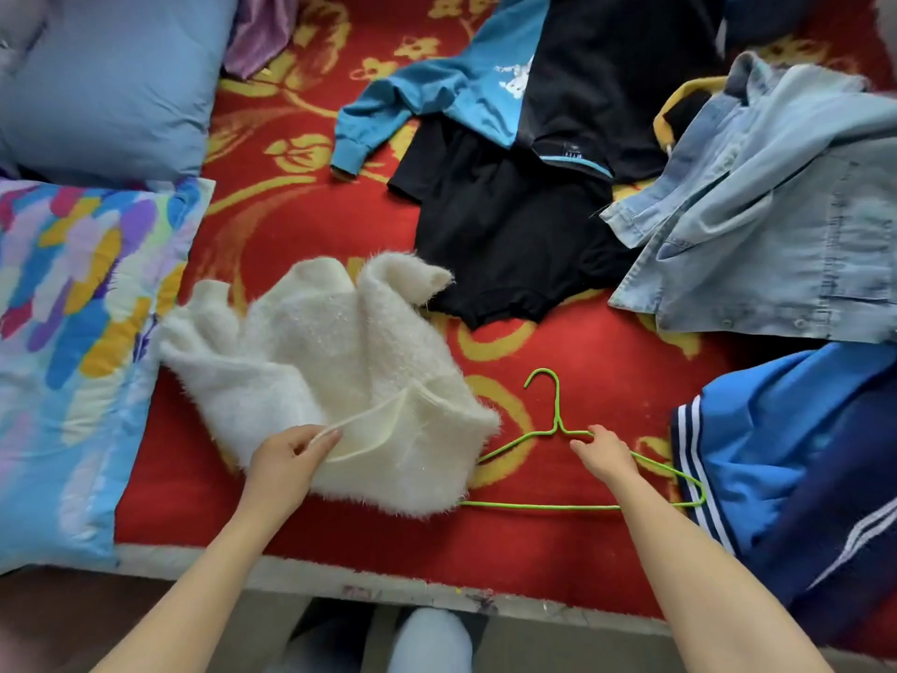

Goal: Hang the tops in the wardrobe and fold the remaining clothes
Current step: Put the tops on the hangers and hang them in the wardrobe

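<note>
A fluffy white top (340,371) lies crumpled on the red patterned bedspread (301,206), near the front edge. My left hand (291,459) pinches its hem at the near side and lifts the edge open. A green wire hanger (553,420) lies flat just right of the top. My right hand (604,454) holds the hanger's shoulder wire close to the neck. Further back lie a black garment (514,245), a blue and black long-sleeved top (485,89), and a light denim shirt (776,225).
A blue garment with white stripes (801,449) is heaped at the right edge. A plain blue pillow (107,80) and a multicoloured pillow (73,342) fill the left side. Purple cloth (262,31) sits at the back. The bed's front edge (388,587) runs below my arms.
</note>
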`<move>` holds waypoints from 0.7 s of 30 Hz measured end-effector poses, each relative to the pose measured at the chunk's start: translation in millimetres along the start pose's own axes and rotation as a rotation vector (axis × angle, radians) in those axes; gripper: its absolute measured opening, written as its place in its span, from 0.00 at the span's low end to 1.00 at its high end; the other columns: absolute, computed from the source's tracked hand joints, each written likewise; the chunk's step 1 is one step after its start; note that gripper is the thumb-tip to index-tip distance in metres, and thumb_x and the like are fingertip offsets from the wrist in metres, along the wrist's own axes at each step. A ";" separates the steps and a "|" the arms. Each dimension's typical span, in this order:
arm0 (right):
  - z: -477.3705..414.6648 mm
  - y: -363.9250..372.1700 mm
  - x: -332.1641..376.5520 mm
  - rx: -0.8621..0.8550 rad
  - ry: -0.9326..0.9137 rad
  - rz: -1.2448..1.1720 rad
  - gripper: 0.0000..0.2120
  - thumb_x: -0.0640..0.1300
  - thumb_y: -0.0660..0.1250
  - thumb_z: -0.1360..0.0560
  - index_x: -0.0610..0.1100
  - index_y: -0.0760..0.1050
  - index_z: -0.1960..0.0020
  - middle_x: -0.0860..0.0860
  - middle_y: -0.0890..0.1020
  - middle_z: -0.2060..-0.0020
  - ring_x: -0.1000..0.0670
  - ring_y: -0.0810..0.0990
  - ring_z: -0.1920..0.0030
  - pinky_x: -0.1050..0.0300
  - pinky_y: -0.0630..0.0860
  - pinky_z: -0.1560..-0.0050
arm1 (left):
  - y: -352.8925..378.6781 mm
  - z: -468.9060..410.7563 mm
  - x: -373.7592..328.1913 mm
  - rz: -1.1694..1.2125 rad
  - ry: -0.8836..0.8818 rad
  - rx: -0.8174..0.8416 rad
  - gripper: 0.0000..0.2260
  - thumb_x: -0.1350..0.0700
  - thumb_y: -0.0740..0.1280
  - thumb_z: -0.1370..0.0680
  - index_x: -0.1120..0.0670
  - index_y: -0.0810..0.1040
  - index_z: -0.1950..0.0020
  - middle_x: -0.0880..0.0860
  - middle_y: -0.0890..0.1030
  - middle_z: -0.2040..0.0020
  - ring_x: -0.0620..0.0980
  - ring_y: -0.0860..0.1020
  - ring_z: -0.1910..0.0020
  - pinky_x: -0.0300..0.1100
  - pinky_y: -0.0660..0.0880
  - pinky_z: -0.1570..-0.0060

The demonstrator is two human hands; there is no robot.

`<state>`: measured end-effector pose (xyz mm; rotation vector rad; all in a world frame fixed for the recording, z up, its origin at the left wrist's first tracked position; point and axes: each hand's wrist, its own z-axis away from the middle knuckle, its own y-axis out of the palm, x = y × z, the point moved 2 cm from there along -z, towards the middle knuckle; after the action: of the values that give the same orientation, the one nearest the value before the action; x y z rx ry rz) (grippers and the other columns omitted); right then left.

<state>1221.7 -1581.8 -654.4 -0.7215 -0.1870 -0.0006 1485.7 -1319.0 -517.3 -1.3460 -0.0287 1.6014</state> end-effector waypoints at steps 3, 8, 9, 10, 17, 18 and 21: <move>-26.4 8.6 5.4 0.042 -0.062 0.120 0.29 0.54 0.61 0.22 0.43 0.60 0.26 0.44 0.68 0.30 0.42 0.65 0.30 0.48 0.64 0.34 | 5.0 3.4 6.7 0.025 -0.032 -0.017 0.07 0.57 0.67 0.23 0.47 0.81 0.58 0.45 0.82 0.57 0.42 0.78 0.56 0.33 0.71 0.57; -42.8 28.2 18.7 0.006 -0.133 0.375 0.25 0.60 0.57 0.23 0.43 0.69 0.35 0.43 0.73 0.37 0.41 0.69 0.35 0.46 0.65 0.35 | 4.9 -2.1 4.1 0.017 -0.078 -0.042 0.09 0.57 0.67 0.24 0.43 0.80 0.60 0.37 0.82 0.62 0.34 0.78 0.59 0.25 0.71 0.60; -40.7 30.0 17.8 -0.030 -0.129 0.409 0.26 0.61 0.56 0.23 0.43 0.71 0.36 0.42 0.74 0.38 0.41 0.70 0.36 0.47 0.65 0.37 | 4.9 -3.2 4.6 0.017 -0.077 -0.043 0.09 0.57 0.67 0.24 0.43 0.80 0.60 0.34 0.82 0.63 0.32 0.78 0.59 0.24 0.71 0.60; -39.0 30.2 17.9 -0.051 -0.112 0.415 0.26 0.62 0.55 0.22 0.42 0.73 0.38 0.42 0.75 0.39 0.41 0.71 0.37 0.48 0.66 0.38 | 3.0 -3.9 3.4 0.015 -0.075 -0.048 0.09 0.57 0.67 0.24 0.43 0.80 0.60 0.32 0.81 0.63 0.30 0.77 0.59 0.24 0.71 0.59; -11.3 -20.0 36.2 -0.114 -0.167 0.204 0.21 0.53 0.53 0.19 0.38 0.76 0.45 0.40 0.80 0.46 0.38 0.77 0.43 0.50 0.72 0.48 | -4.8 -0.4 -3.0 0.060 -0.050 -0.062 0.10 0.60 0.68 0.24 0.46 0.81 0.60 0.31 0.80 0.65 0.32 0.78 0.60 0.23 0.70 0.59; 0.8 -40.9 47.0 -0.213 -0.218 0.248 0.21 0.53 0.51 0.19 0.39 0.76 0.46 0.40 0.81 0.49 0.38 0.78 0.46 0.50 0.72 0.52 | -8.0 1.8 -4.8 0.065 -0.035 -0.067 0.10 0.60 0.68 0.24 0.46 0.81 0.60 0.32 0.80 0.65 0.32 0.78 0.60 0.23 0.70 0.59; 40.9 -100.7 78.8 -0.705 -0.537 0.303 0.21 0.48 0.53 0.20 0.36 0.76 0.60 0.39 0.81 0.70 0.38 0.80 0.69 0.56 0.67 0.68 | -17.2 3.6 -6.5 0.090 -0.009 -0.084 0.06 0.61 0.67 0.24 0.53 0.83 0.57 0.37 0.81 0.65 0.32 0.78 0.61 0.23 0.69 0.60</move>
<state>1285.8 -1625.6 -544.8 -1.4422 -0.6071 0.4382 1493.4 -1313.0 -501.3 -1.4216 -0.0419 1.6980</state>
